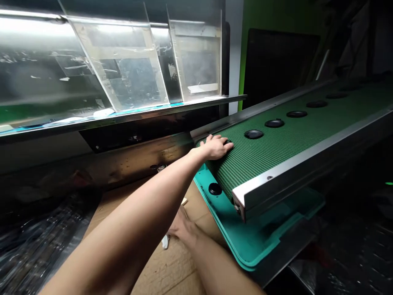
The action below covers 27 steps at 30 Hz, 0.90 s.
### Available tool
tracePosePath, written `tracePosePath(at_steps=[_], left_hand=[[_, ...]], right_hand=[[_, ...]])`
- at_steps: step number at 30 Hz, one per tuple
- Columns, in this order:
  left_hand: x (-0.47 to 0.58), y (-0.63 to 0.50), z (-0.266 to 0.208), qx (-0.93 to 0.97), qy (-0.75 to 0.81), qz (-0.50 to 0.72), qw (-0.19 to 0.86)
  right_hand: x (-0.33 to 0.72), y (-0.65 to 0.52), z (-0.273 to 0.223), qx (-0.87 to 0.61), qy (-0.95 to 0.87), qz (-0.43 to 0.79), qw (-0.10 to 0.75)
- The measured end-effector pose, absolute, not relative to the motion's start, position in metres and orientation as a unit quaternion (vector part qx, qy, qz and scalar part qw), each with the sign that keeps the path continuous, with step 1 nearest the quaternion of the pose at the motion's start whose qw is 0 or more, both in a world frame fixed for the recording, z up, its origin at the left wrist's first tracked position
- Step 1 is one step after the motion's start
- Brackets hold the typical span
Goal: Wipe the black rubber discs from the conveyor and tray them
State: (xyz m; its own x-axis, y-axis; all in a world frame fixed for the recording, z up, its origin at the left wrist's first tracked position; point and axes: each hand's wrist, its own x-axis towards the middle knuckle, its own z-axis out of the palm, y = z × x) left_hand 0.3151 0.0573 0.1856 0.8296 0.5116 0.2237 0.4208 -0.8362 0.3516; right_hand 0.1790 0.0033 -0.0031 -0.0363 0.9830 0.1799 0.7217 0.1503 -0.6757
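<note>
Head view, left fingers [229, 146] spread, black disc [254, 134] beyond, right hand [183, 225] obscured, fingers unclear

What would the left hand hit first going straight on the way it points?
Left hand: likely the metal rail on the far side of the green belt; depth is unclear.

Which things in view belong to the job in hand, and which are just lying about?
Job, it seems: green belt by the left hand, black discs, teal tray.
Lying about, apparently: white scrap near the right hand, shiny plastic.
</note>
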Motion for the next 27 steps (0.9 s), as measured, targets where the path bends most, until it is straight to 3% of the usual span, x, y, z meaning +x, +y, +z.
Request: tracePosePath(at_steps=[2,6,11,13,20,27], left_hand=[[0.316,0.063,0.191,0.952,0.213,0.148,0.162],[0.279,0.063,0.198,0.905,0.238,0.297,0.189],[0.172,0.038,0.165,0.720,0.243,0.385,0.523],[0.117,0.024,0.137,0.620,0.272,0.427,0.599],[0.003,-0.009,0.040,0.326,0.373,0.521,0.695],[0.006,-0.005,0.005,0.179,0.303,0.590,0.726]], right_hand=[[0.179,0.003,-0.005,-0.630,-0.691,0.181,0.305],[0.176,0.001,-0.009,-0.646,-0.689,0.132,0.302],[0.176,0.001,-0.006,-0.652,-0.682,0.080,0.321],[0.182,0.001,-0.003,-0.682,-0.649,0.025,0.335],[0.192,0.001,-0.009,-0.706,-0.648,-0.020,0.285],[0.137,-0.023,-0.002,-0.577,-0.684,0.034,0.444]])
